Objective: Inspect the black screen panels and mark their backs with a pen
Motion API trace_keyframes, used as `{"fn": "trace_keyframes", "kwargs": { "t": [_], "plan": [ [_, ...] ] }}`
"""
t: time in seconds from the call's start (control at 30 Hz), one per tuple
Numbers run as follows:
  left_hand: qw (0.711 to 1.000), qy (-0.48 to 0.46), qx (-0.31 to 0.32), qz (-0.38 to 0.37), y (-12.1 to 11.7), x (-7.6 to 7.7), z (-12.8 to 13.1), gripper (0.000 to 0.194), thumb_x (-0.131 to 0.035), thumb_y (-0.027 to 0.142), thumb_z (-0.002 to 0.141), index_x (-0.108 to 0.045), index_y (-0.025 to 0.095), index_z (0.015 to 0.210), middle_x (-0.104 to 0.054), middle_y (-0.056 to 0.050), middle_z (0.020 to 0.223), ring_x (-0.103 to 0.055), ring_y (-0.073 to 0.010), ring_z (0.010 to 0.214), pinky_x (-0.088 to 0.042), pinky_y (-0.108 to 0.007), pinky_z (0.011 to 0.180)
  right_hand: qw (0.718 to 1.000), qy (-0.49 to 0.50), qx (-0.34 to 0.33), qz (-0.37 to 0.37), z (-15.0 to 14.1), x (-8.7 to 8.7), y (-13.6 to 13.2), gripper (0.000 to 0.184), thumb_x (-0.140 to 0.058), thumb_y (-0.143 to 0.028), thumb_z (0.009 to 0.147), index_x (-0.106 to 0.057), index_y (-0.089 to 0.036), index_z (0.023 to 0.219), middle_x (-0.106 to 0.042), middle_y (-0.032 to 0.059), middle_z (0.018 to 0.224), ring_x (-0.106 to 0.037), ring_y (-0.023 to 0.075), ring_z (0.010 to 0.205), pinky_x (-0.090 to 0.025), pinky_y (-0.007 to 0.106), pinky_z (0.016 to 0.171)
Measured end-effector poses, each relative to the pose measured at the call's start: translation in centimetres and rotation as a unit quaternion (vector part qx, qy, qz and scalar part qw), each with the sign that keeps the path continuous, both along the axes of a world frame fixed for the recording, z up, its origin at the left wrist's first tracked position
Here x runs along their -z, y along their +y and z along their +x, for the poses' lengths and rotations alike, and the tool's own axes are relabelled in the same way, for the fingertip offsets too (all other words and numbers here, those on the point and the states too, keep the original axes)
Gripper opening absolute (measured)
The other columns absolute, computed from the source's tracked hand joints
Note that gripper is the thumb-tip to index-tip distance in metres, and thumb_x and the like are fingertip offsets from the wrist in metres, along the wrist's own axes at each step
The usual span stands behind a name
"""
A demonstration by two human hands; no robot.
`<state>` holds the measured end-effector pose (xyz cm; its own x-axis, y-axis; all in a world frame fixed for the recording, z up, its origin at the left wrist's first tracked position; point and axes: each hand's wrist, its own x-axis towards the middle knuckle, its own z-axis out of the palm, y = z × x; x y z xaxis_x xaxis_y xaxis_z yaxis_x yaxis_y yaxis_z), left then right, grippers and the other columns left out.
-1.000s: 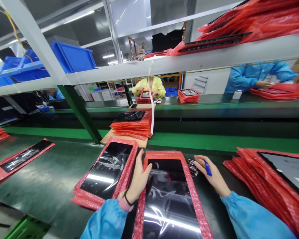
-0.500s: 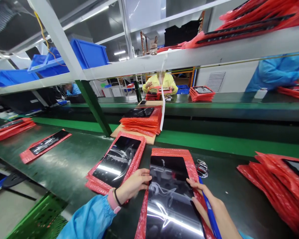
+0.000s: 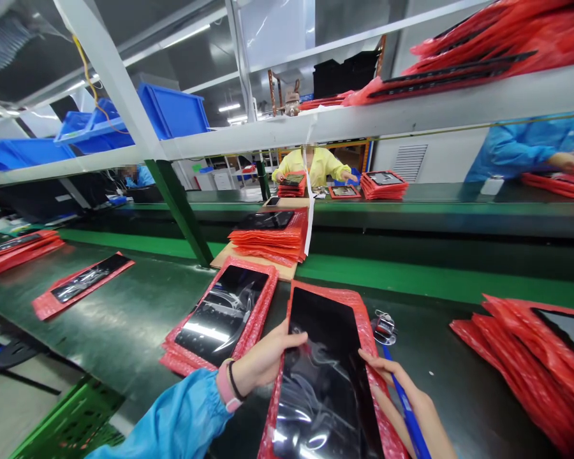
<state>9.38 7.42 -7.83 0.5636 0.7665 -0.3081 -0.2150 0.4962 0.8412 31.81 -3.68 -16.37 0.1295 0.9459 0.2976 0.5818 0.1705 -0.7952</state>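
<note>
A glossy black tablet screen (image 3: 328,363) lies in front of me on red bubble-wrap bags (image 3: 370,319), its near end tilted and covered by reflections. My left hand (image 3: 270,350) grips its left edge, thumb on the glass and fingers underneath. At the right edge, the fingertips of my right hand (image 3: 402,389) touch the side of the screen. A blue pen-like stick (image 3: 408,408) is held across that same hand. Just beyond the stick's far end sits a small clear, shiny object (image 3: 384,327) whose kind I cannot make out.
Left of my hands lies another screen (image 3: 224,312) on red bags. Behind it, a stack of red bags (image 3: 268,245) rests on a board. More red bags (image 3: 521,357) lie right. A green post (image 3: 176,210) and white shelf (image 3: 287,140) cross ahead. Co-workers sit beyond.
My left thumb has moved onto the glass, and the screen has tilted with its reflections shifting. Across the bench, the co-worker in yellow has spread their arms and set a red-framed piece down.
</note>
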Motion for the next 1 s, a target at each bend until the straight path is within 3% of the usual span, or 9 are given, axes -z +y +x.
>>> {"fn": "trace_keyframes", "kwargs": {
  "t": [0.1,0.2,0.47,0.6,0.73,0.8,0.87,0.93,1.0],
  "plan": [
    [0.999,0.002,-0.004,0.037,0.2,0.3,-0.9,0.062,-0.073,0.006,0.058,-0.06,0.024,0.116,-0.063,-0.004,0.124,-0.061,-0.0225,0.109,-0.045,-0.033,0.095,0.999,0.017,-0.005,0.026,0.0,-0.8,-0.2,0.026,-0.052,-0.032,0.089,-0.046,-0.027,0.114,-0.065,0.01,0.124,-0.062,0.0209,0.113,-0.047,0.029,0.096],
    [0.996,0.067,-0.031,0.055,1.7,0.5,-3.3,0.056,-0.072,0.013,0.061,-0.063,0.019,0.115,-0.067,-0.007,0.118,-0.063,-0.0254,0.106,-0.043,-0.036,0.096,0.998,0.029,0.001,0.052,0.3,-1.5,-0.3,0.022,-0.053,-0.032,0.088,-0.05,-0.028,0.109,-0.069,0.0077,0.118,-0.064,0.0205,0.109,-0.05,0.026,0.091],
    [0.969,0.17,-0.118,0.133,7.4,-0.8,-15.0,0.057,-0.078,0.031,0.061,-0.062,0.015,0.114,-0.073,-0.008,0.099,-0.068,-0.0243,0.09,-0.048,-0.034,0.087,0.995,0.087,-0.006,0.054,0.8,-1.2,-0.1,0.02,-0.056,-0.037,0.087,-0.056,-0.027,0.104,-0.071,0.008,0.114,-0.068,0.0221,0.101,-0.053,0.028,0.088],
    [0.958,0.212,-0.13,0.146,8.8,-0.4,-18.7,0.052,-0.076,0.036,0.064,-0.061,0.017,0.109,-0.073,-0.007,0.091,-0.069,-0.0229,0.083,-0.05,-0.033,0.081,0.994,0.105,-0.018,0.026,0.2,-1.4,0.0,0.022,-0.056,-0.042,0.086,-0.059,-0.026,0.1,-0.071,0.0092,0.113,-0.069,0.023,0.099,-0.055,0.026,0.084],
    [0.935,0.284,-0.126,0.172,9.9,0.4,-20.0,0.048,-0.074,0.042,0.065,-0.06,0.016,0.101,-0.071,-0.007,0.086,-0.068,-0.0231,0.079,-0.05,-0.034,0.076,0.99,0.119,-0.043,-0.058,-0.3,-2.1,-0.4,0.026,-0.053,-0.046,0.087,-0.063,-0.025,0.098,-0.073,0.0088,0.108,-0.068,0.024,0.102,-0.053,0.028,0.089],
    [0.913,0.332,-0.128,0.198,10.7,0.5,-20.1,0.048,-0.073,0.045,0.065,-0.06,0.015,0.099,-0.07,-0.005,0.08,-0.067,-0.0245,0.078,-0.05,-0.035,0.074,0.982,0.163,-0.051,-0.081,-0.9,-2.3,-0.7,0.036,-0.043,-0.051,0.091,-0.066,-0.024,0.092,-0.076,0.008,0.078,-0.072,0.0248,0.086,-0.055,0.033,0.083],
    [0.881,0.389,-0.138,0.232,11.5,0.3,-19.9,0.043,-0.074,0.044,0.063,-0.062,0.016,0.093,-0.067,-0.004,0.072,-0.065,-0.028,0.082,-0.048,-0.036,0.076,0.969,0.231,-0.047,-0.076,-1.9,-2.4,-1.0,0.048,-0.03,-0.054,0.093,-0.066,-0.022,0.098,-0.065,0.0037,0.047,-0.069,0.024,0.062,-0.056,0.037,0.073],
    [0.841,0.44,-0.16,0.27,12.0,0.0,-19.3,0.033,-0.076,0.038,0.06,-0.063,0.018,0.083,-0.066,-0.006,0.076,-0.059,-0.0343,0.099,-0.044,-0.04,0.086,0.952,0.299,-0.027,-0.063,-2.8,-2.4,-1.2,0.059,-0.019,-0.059,0.092,-0.059,-0.02,0.113,-0.064,0.0027,0.047,-0.063,0.0222,0.049,-0.055,0.038,0.061],
    [0.804,0.469,-0.191,0.31,11.8,-0.3,-18.1,0.027,-0.074,0.029,0.061,-0.062,0.019,0.083,-0.064,-0.012,0.1,-0.042,-0.0394,0.123,-0.035,-0.046,0.098,0.943,0.325,-0.002,-0.071,-3.4,-2.5,-1.3,0.063,-0.021,-0.066,0.089,-0.056,-0.021,0.116,-0.071,0.0074,0.068,-0.064,0.0212,0.052,-0.052,0.035,0.053]
  ]
}}
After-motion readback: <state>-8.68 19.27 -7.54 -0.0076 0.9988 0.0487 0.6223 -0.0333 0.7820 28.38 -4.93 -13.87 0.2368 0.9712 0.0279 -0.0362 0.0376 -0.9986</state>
